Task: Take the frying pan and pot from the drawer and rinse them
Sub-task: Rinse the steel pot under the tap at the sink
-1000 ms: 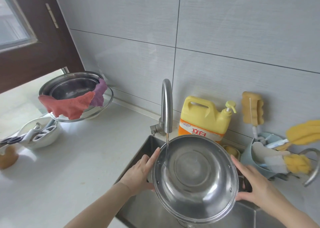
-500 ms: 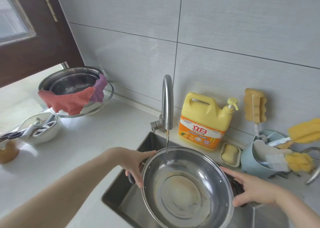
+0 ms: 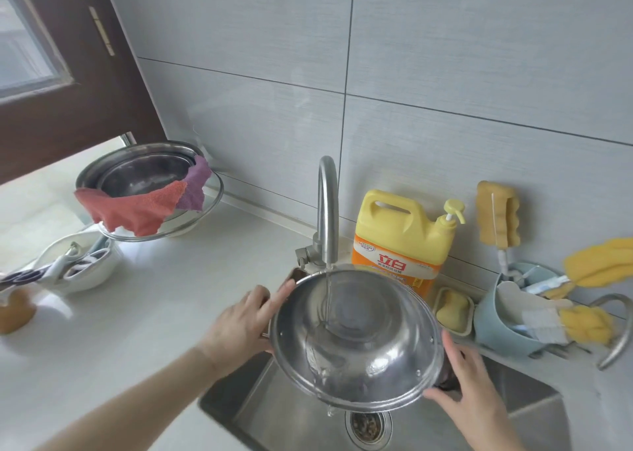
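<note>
Pot (image 3: 356, 337) tilting between both hands under the tap (image 3: 327, 210), over the sink (image 3: 534, 413). Left hand (image 3: 239, 327) and right hand (image 3: 469, 389) gripping its side handles. Keep swirling; water is spilling off the near rim.

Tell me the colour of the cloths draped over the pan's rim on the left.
One red cloth, one purple cloth; seen in the head view.

The pot (image 3: 356, 337) hides its own handles (and both hands' inner fingers).
</note>
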`<state>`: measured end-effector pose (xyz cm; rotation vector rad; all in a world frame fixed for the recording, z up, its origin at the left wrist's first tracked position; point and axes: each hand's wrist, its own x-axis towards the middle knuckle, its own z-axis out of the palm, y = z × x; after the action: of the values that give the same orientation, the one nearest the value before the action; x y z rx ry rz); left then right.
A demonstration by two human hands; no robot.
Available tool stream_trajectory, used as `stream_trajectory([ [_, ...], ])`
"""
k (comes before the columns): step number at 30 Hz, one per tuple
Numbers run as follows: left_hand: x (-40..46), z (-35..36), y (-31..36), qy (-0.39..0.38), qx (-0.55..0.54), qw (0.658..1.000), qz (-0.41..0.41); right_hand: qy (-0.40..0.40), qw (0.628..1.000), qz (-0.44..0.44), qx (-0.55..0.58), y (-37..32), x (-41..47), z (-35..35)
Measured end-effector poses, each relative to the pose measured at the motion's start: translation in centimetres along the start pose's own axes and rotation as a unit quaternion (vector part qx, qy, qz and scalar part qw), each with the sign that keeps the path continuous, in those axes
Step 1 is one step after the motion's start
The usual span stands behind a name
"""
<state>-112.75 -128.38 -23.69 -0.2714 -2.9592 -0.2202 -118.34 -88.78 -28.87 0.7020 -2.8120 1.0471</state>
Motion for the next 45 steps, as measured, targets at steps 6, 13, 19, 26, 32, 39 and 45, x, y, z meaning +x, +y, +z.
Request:
stream_trajectory([
  [6, -0.8, 5.4, 3.7, 0.158, -0.067, 0.985, 0.015, 0.092, 0.979, -0.104, -0.15, 0.3, -1.1, -5.0],
  [13, 0.8, 6.4, 5.6, 0.156, -0.124, 0.98, -0.013, 0.124, 0.96, -0.104, -0.228, 0.4, -0.8, -8.2],
  [19, -0.8, 6.6, 3.3, 0.14, -0.125, 0.981, -0.039, -0.006, 0.976, -0.079, -0.204, -0.4, 1.1, -6.6],
  [26, -3.8, 5.8, -1.8, 0.123, -0.095, 0.983, -0.1, -0.033, 0.969, -0.164, -0.18, -3.6, 5.5, -2.3],
  [32, -6.5, 4.7, -4.3, 0.142, -0.117, 0.974, -0.133, -0.05, 0.963, -0.215, -0.151, -6.1, 8.1, 0.8],
  [39, -6.9, 5.1, -4.0, 0.106, -0.139, 0.974, -0.146, -0.071, 0.967, -0.197, -0.148, -5.5, 7.2, 0.9],
  [45, -4.2, 6.9, -2.0, 0.119, -0.089, 0.985, -0.088, -0.078, 0.975, -0.124, -0.164, -3.5, 4.8, -2.0],
])
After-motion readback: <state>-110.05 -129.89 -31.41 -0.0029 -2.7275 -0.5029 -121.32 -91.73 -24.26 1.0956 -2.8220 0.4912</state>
